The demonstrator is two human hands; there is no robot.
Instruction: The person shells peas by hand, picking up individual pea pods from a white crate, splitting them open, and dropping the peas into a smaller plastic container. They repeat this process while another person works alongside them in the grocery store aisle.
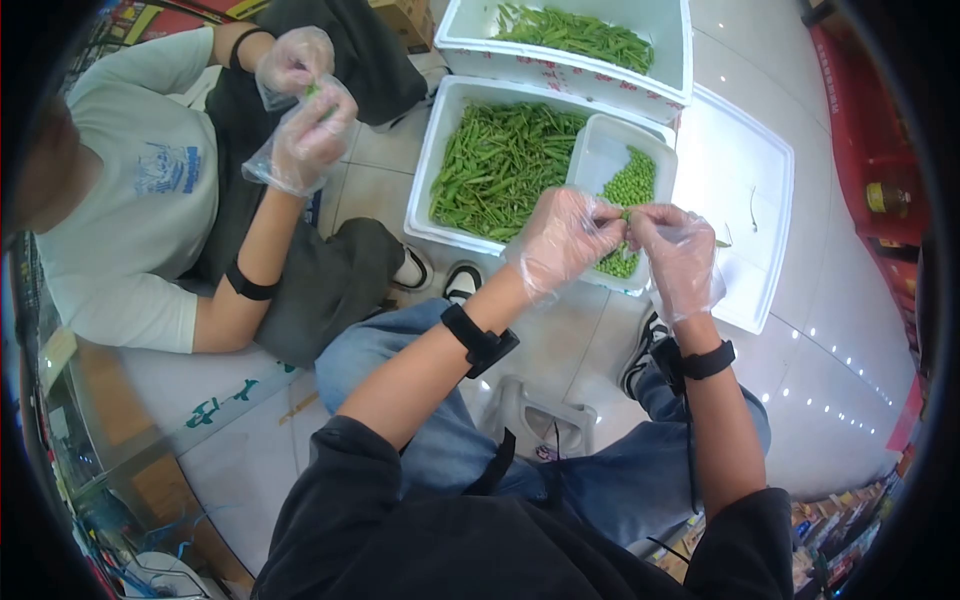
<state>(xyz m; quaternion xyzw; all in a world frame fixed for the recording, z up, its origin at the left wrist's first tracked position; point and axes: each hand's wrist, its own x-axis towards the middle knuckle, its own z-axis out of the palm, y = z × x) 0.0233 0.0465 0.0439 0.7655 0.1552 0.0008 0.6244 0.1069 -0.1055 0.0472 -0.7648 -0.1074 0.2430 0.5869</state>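
**Both gloved hands pinch one pea pod above the tray of shelled peas**

The person's left hand (565, 238) and right hand (678, 250), each in a thin clear plastic glove, meet over the small white tray (605, 150) that sits inside a larger white foam box (430, 170). Between the fingertips of the two hands is a small green pea pod (626, 214), only a sliver of it visible; the fingers of both hands are curled in and closed on it, the left from the pod's left end, the right from its right end. The pod is directly above the heap of shelled peas (632, 186) in the tray, and the hands hide the tray's near part.

Just left of the tray, filling the rest of the foam box, lies a mass of green pods (495, 165). A second foam box (660, 40) behind it also holds pods. To the right a foam lid (745, 180) lies flat on the tiled floor (840, 320).

At the upper left a seated co-worker's gloved hands (305, 100) are closed together around something green, well apart from the person's own hands.
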